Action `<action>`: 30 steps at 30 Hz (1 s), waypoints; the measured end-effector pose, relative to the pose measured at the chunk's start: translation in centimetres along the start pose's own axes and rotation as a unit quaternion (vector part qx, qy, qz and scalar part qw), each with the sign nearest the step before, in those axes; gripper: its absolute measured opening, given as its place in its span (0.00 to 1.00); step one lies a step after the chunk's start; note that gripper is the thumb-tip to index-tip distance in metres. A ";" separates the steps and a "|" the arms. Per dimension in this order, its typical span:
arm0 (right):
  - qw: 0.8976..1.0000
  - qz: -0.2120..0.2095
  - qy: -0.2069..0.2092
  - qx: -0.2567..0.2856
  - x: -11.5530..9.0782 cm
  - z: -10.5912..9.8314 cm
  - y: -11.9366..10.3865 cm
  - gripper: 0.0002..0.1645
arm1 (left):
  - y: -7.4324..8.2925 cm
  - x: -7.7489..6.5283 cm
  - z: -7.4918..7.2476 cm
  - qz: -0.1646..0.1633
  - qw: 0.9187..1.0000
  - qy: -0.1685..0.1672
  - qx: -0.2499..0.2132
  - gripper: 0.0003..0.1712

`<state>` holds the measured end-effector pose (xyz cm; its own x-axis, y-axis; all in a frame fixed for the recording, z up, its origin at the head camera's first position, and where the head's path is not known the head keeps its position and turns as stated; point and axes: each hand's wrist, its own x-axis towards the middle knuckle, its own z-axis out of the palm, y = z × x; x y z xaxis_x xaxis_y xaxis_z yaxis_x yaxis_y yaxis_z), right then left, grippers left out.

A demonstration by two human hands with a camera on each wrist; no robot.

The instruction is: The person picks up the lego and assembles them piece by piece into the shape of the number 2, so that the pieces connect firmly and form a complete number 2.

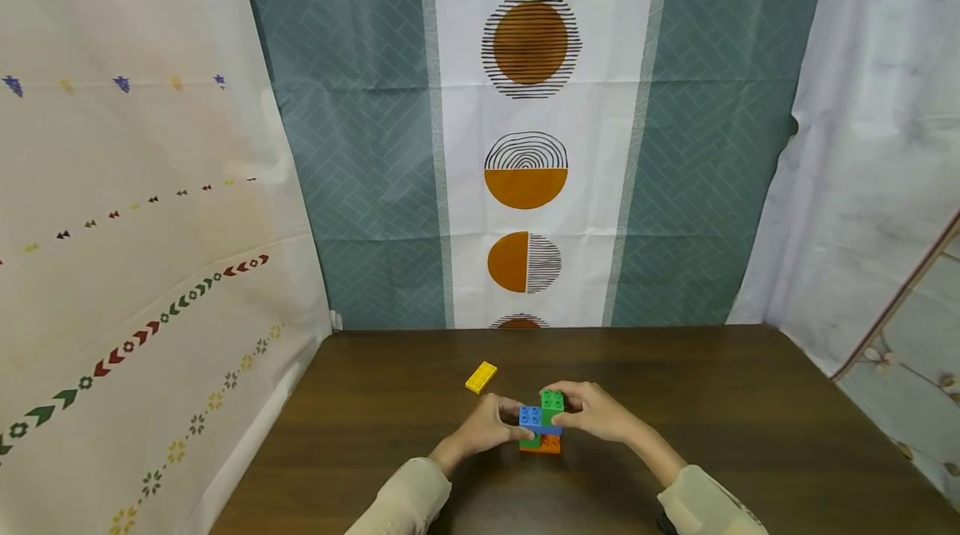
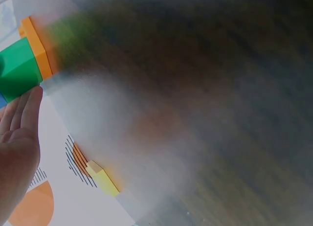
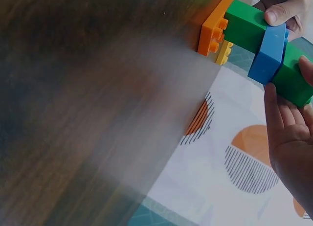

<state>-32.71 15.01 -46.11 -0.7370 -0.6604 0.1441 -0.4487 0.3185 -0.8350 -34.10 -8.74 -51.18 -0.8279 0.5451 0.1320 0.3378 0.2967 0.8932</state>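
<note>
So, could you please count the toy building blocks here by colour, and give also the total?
Lower boxy green plastic block and upper boxy green plastic block: 2
Blue rectangular plastic block: 1
Thin orange plastic block: 1
Thin yellow plastic block: 1
Total: 5

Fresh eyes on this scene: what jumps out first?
The toy brick stack, orange at the base, then green, blue and green, held between the left hand and right hand on the brown table. Behind it hangs cloth with a column of circles. A yellow brick lies just beyond the left hand.
</note>
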 end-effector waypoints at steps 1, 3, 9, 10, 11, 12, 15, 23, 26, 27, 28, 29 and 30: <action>1.000 0.000 0.000 0.001 0.0 0.0 0.0 0.28 | 0.0 0.1 0.0 0.004 1.000 -0.002 0.002 0.13; 1.000 0.007 0.000 0.000 0.1 -0.1 0.0 0.28 | 0.0 0.1 -0.1 0.009 1.000 -0.003 0.003 0.13; 1.000 0.024 -0.011 0.005 0.3 -0.4 -0.2 0.29 | 0.0 0.0 0.0 0.012 1.000 -0.009 0.001 0.14; 1.000 0.025 -0.012 0.003 0.3 -0.4 -0.2 0.30 | 0.0 0.0 0.0 0.011 1.000 -0.009 0.002 0.14; 1.000 0.028 -0.012 0.003 0.3 -0.4 -0.2 0.30 | 0.0 -0.1 0.1 0.010 1.000 -0.008 0.002 0.14; 0.999 0.031 -0.010 0.003 0.3 -0.3 -0.1 0.30 | 0.0 -0.1 0.1 0.010 1.000 -0.007 0.003 0.14; 0.999 0.032 -0.005 -0.002 0.2 -0.3 0.0 0.30 | 0.0 -0.1 0.1 0.007 1.000 0.002 0.004 0.13; 1.000 0.014 0.009 -0.011 -0.1 0.3 0.2 0.28 | 0.0 -0.2 0.1 -0.001 1.000 0.006 0.000 0.14; 1.000 0.005 0.009 -0.026 -0.2 0.3 0.2 0.28 | 0.1 -0.2 0.1 0.002 1.000 0.006 0.003 0.14; 0.999 0.003 0.009 -0.034 -0.1 0.3 0.2 0.28 | 0.1 -0.2 0.1 0.005 1.000 0.005 0.004 0.14; 0.999 0.002 0.009 -0.039 -0.1 0.3 0.1 0.28 | 0.2 -0.3 0.0 0.004 1.000 0.005 0.005 0.14; 0.999 0.002 0.008 -0.044 0.0 0.3 0.1 0.28 | 0.3 -0.3 -0.1 0.004 1.000 0.004 0.007 0.13; 0.999 0.001 0.007 -0.049 0.1 0.2 0.0 0.28 | 0.4 -0.3 -0.2 0.003 1.000 0.003 0.010 0.13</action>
<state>-32.68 14.80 -46.21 -0.7449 -0.6499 0.1507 -0.4936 0.3848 -0.7799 -33.83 -8.89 -50.79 -0.8284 0.5423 0.1402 0.3520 0.3094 0.8834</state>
